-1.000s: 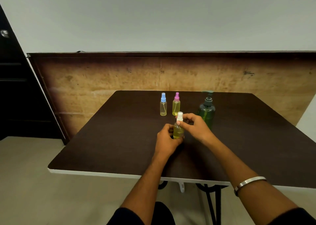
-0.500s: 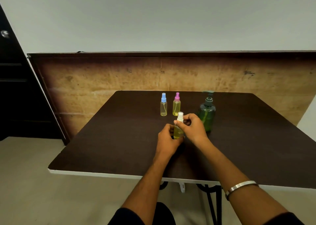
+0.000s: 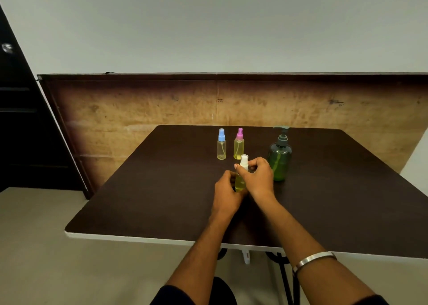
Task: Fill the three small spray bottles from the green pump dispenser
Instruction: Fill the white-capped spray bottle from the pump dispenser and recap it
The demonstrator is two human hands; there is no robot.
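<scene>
Both my forearms reach in from 6 o'clock, converging at center. My left hand (image 3: 225, 190) is curled round the white-capped bottle (image 3: 240, 177), gripping its body. My right hand (image 3: 257, 177) is at 1 o'clock of the left, fingers pinching its cap.

No text, label, brand or number can be read anywhere. The bottles (image 3: 240, 176) carry no legible print, and the small dark marks on the board (image 3: 220, 100) at mid-frame are too blurred to make out.
</scene>
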